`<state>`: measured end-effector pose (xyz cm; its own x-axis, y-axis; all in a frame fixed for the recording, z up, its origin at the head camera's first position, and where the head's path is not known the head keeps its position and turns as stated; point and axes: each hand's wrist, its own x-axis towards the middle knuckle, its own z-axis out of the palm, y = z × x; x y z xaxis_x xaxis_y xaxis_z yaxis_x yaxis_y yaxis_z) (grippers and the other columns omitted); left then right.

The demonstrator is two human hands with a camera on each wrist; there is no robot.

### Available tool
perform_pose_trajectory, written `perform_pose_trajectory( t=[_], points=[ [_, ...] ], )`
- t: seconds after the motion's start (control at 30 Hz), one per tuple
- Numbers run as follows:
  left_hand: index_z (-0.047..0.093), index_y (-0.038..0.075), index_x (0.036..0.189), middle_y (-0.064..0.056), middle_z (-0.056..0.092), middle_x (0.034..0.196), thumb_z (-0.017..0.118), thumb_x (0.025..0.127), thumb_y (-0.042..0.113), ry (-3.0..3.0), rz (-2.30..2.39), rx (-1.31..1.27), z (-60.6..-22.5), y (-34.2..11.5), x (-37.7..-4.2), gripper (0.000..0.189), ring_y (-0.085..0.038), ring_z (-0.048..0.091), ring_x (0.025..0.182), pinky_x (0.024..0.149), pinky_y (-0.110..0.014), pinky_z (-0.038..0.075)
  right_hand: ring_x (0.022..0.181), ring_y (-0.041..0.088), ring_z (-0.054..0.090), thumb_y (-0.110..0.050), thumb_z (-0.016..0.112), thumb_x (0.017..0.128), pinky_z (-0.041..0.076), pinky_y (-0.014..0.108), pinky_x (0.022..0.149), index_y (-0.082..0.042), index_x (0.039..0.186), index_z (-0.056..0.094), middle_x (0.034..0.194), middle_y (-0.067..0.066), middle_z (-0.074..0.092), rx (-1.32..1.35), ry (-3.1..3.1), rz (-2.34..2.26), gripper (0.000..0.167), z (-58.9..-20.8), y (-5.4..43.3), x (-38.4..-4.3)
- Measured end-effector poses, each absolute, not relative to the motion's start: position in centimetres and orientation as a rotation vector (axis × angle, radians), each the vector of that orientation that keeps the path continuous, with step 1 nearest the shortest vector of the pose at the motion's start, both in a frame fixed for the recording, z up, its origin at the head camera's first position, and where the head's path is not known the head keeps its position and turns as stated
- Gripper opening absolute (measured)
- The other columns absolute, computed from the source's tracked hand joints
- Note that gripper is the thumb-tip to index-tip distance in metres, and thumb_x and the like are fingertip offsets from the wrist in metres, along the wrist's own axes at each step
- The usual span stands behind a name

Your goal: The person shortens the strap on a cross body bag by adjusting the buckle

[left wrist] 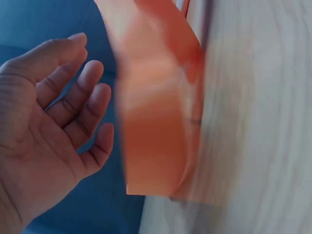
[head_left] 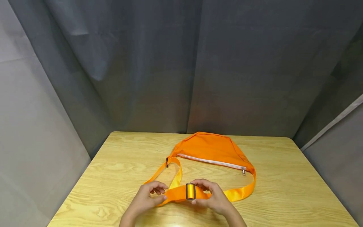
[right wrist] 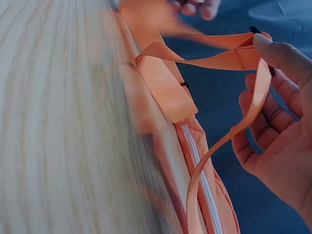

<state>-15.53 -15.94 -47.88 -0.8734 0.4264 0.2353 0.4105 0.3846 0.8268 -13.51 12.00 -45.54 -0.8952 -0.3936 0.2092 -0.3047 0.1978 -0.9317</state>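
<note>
An orange waist bag point(head_left: 211, 146) lies on the table, its white zipper point(head_left: 211, 161) facing the near side. Its orange strap point(head_left: 176, 193) loops toward me, raised a little between the hands. My right hand point(head_left: 212, 196) pinches the black slider buckle point(head_left: 194, 191) on the strap between thumb and fingertips. The right wrist view shows the strap point(right wrist: 256, 102) hanging down in front of that palm. My left hand point(head_left: 144, 198) is beside the strap's left end, fingers loosely bent. In the left wrist view a gap separates those fingers from the strap point(left wrist: 151, 131).
The wood-grain table point(head_left: 122, 164) extends around the bag. Grey curtains point(head_left: 153, 69) stand behind it, and pale panels point(head_left: 37, 126) flank both sides. A metal zipper pull point(head_left: 244, 171) hangs at the bag's right end. Another dark strap fitting point(head_left: 167, 162) sits at its left.
</note>
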Motion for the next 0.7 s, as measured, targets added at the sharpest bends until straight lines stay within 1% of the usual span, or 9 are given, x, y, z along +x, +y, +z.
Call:
perform_pose_trajectory(
  t=[0.17, 0.27, 0.33, 0.5, 0.63, 0.7],
  points=[
    [0.064, 0.021, 0.11, 0.003, 0.063, 0.101, 0.078, 0.076, 0.027, 2.612, 1.542, 0.849, -47.6, -14.1, -15.4, 0.037, -0.022, 0.057, 0.091, 0.077, -0.041, 0.044, 0.094, 0.023, 0.057, -0.013, 0.081, 0.072, 0.042, 0.043, 0.085, -0.005, 0.112, 0.062, 0.108, 0.002, 0.064, -0.741, 2.37, -1.803, 0.045, -45.6, 11.8, -13.7],
    [0.063, 0.02, 0.113, 0.005, 0.062, 0.107, 0.08, 0.072, 0.033, 2.599, 1.586, 0.929, -47.8, -12.9, -15.4, 0.046, -0.023, 0.057, 0.099, 0.08, -0.046, 0.044, 0.093, 0.024, 0.057, -0.011, 0.08, 0.072, 0.043, 0.042, 0.084, -0.004, 0.112, 0.062, 0.109, 0.004, 0.064, -0.768, 2.376, -1.797, 0.045, -45.3, 11.6, -13.7],
    [0.063, 0.018, 0.115, 0.005, 0.062, 0.11, 0.081, 0.071, 0.034, 2.596, 1.624, 0.98, -48.0, -12.3, -15.4, 0.051, -0.021, 0.056, 0.102, 0.082, -0.048, 0.044, 0.094, 0.028, 0.058, -0.012, 0.08, 0.072, 0.043, 0.043, 0.084, -0.003, 0.113, 0.062, 0.11, 0.005, 0.064, -0.771, 2.371, -1.793, 0.045, -45.1, 11.5, -13.7],
    [0.062, 0.022, 0.115, 0.01, 0.061, 0.11, 0.083, 0.066, 0.037, 2.583, 1.698, 0.989, -48.1, -11.0, -15.3, 0.055, -0.016, 0.056, 0.103, 0.084, -0.047, 0.044, 0.096, 0.037, 0.055, -0.012, 0.08, 0.073, 0.042, 0.049, 0.085, -0.003, 0.114, 0.062, 0.111, 0.006, 0.063, -0.752, 2.332, -1.803, 0.046, -44.8, 11.3, -13.6],
    [0.062, 0.022, 0.112, 0.01, 0.062, 0.108, 0.083, 0.066, 0.034, 2.553, 1.739, 0.935, -48.1, -10.4, -15.1, 0.052, -0.017, 0.057, 0.102, 0.085, -0.043, 0.045, 0.097, 0.037, 0.055, -0.011, 0.08, 0.073, 0.042, 0.049, 0.084, -0.004, 0.115, 0.062, 0.111, 0.005, 0.063, -0.753, 2.33, -1.815, 0.047, -45.3, 11.4, -13.8],
    [0.063, 0.017, 0.111, 0.006, 0.063, 0.107, 0.084, 0.067, 0.029, 2.545, 1.752, 0.917, -47.7, -10.2, -14.8, 0.05, -0.019, 0.058, 0.101, 0.085, -0.043, 0.046, 0.098, 0.034, 0.055, -0.014, 0.08, 0.073, 0.042, 0.047, 0.085, -0.008, 0.116, 0.062, 0.112, 0.001, 0.063, -0.764, 2.336, -1.809, 0.047, -46.1, 11.6, -14.0]
  ],
)
